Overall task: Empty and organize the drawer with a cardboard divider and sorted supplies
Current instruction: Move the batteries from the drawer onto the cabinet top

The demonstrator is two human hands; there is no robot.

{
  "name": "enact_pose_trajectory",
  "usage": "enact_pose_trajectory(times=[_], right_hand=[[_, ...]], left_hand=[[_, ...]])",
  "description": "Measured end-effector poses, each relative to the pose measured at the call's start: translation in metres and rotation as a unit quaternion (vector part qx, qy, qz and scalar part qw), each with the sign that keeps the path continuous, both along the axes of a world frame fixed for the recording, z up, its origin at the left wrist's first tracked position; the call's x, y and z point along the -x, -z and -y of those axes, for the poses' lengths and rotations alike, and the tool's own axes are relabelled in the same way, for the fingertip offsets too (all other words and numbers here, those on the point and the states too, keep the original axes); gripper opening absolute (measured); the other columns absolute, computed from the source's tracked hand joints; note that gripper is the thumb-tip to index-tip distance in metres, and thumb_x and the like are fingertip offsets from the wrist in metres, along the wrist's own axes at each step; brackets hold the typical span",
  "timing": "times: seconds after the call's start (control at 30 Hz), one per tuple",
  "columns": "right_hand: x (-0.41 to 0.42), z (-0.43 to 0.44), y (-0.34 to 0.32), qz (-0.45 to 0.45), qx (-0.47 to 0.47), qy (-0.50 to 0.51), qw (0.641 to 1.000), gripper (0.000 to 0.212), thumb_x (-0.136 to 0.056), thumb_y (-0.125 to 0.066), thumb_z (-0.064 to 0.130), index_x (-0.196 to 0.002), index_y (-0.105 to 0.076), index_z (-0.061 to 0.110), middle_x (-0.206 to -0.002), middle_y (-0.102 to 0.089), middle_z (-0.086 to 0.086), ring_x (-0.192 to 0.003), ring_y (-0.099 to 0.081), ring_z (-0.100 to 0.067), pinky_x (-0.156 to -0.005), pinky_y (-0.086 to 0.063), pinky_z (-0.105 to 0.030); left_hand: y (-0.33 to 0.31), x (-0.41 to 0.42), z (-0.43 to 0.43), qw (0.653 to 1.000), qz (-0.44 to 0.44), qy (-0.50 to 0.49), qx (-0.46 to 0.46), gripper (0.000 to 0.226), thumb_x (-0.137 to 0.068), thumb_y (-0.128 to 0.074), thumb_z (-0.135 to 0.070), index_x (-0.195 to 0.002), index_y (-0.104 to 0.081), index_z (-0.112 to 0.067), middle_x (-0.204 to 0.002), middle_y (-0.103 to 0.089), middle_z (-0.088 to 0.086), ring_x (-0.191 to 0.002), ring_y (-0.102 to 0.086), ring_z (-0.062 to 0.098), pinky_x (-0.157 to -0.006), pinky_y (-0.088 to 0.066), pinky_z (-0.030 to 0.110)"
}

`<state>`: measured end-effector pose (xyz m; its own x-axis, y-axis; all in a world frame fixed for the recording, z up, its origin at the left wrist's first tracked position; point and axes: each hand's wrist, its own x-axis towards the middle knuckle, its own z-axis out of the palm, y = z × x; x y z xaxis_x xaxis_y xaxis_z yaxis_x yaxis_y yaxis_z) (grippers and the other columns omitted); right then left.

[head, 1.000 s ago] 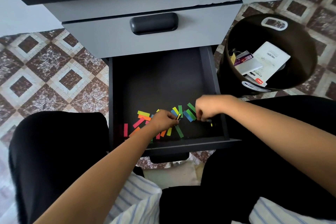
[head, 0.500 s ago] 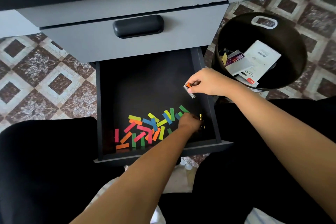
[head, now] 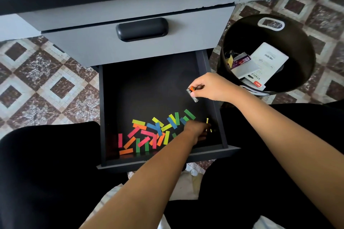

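Note:
The lower drawer (head: pixel 167 160) is pulled out, dark inside. Several coloured paper strips (head: pixel 154 132) lie scattered at its front. My right hand (head: pixel 210 87) hovers over the drawer's right side, pinching a silver battery with an orange end (head: pixel 192 95). My left hand (head: pixel 195 132) reaches down into the front right corner, its fingers curled on a dark battery with a gold tip (head: pixel 211 130). A second dark battery (head: pixel 207 121) lies just beyond it against the right wall. No cardboard divider is in view.
A black round bin (head: pixel 297 42) stands on the tiled floor right of the drawer, holding staple boxes and small packs (head: pixel 264 61). The shut upper drawer with its black handle (head: pixel 142 29) overhangs the back. My knees in black trousers flank the drawer front.
My right hand rose from the drawer floor with the silver battery and moved back toward the right wall. My left hand slid right, from the strips to the front right corner.

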<state>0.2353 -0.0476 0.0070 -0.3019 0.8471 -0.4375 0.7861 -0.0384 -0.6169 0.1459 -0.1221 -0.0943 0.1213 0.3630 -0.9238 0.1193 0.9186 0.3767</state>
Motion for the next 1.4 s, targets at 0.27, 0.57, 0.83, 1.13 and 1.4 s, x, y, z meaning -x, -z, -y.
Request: enact_pose_trajectory(times=[0.27, 0.57, 0.83, 1.13, 1.4], right_hand=[[0.001, 0.004, -0.011, -0.006, -0.018, 0.007, 1.000, 0.016, -0.088, -0.061, 0.017, -0.100, -0.071, 0.014, -0.091, -0.069, -0.005, -0.089, -0.063, -0.020, -0.083, -0.051, -0.038], [0.011, 0.004, -0.050, -0.115, -0.076, 0.082, 0.987, 0.010, -0.086, -0.063, 0.014, -0.090, -0.071, 0.016, -0.085, -0.069, 0.013, -0.089, -0.063, 0.000, -0.084, -0.044, -0.013], [0.043, -0.010, -0.114, -0.164, -0.194, 0.128, 0.959, 0.018, -0.088, -0.063, 0.020, -0.104, -0.071, 0.021, -0.084, -0.067, 0.010, -0.074, -0.056, 0.001, -0.072, -0.043, -0.018], [0.084, -0.044, -0.204, -0.200, -0.296, 0.069, 0.932, 0.032, -0.087, -0.065, 0.015, -0.119, -0.065, 0.016, -0.078, -0.058, 0.018, -0.052, -0.049, 0.021, -0.060, -0.038, -0.002], [0.134, -0.097, -0.234, -0.096, -0.259, 0.050, 0.960, 0.025, -0.083, -0.069, 0.016, -0.107, -0.068, 0.006, -0.095, -0.068, -0.010, -0.071, -0.059, -0.012, -0.064, -0.048, -0.024]], left_hand=[[-0.011, -0.004, 0.001, 1.000, -0.002, -0.028, -0.008, 0.013, -0.089, -0.061, -0.007, -0.079, -0.054, -0.010, -0.074, -0.056, 0.001, -0.062, -0.053, 0.009, -0.054, -0.046, 0.020], [-0.064, 0.052, -0.033, 0.981, -0.004, -0.022, -0.192, 0.037, -0.084, -0.069, -0.018, -0.118, -0.061, -0.006, -0.091, -0.064, 0.004, -0.084, -0.060, 0.014, -0.067, -0.050, 0.026], [-0.160, 0.120, -0.075, 0.926, -0.039, 0.002, -0.376, 0.009, -0.089, -0.063, -0.017, -0.096, -0.064, -0.012, -0.081, -0.065, 0.000, -0.074, -0.061, 0.010, -0.068, -0.051, 0.023], [-0.269, 0.172, -0.094, 0.841, -0.080, 0.030, -0.535, 0.008, -0.090, -0.061, -0.015, -0.083, -0.064, -0.017, -0.072, -0.064, -0.002, -0.066, -0.062, 0.006, -0.062, -0.050, 0.017], [-0.304, 0.202, -0.154, 0.809, -0.247, 0.040, -0.531, 0.016, -0.085, -0.065, -0.018, -0.084, -0.067, -0.002, -0.074, -0.062, 0.011, -0.066, -0.058, 0.019, -0.058, -0.047, 0.026]])
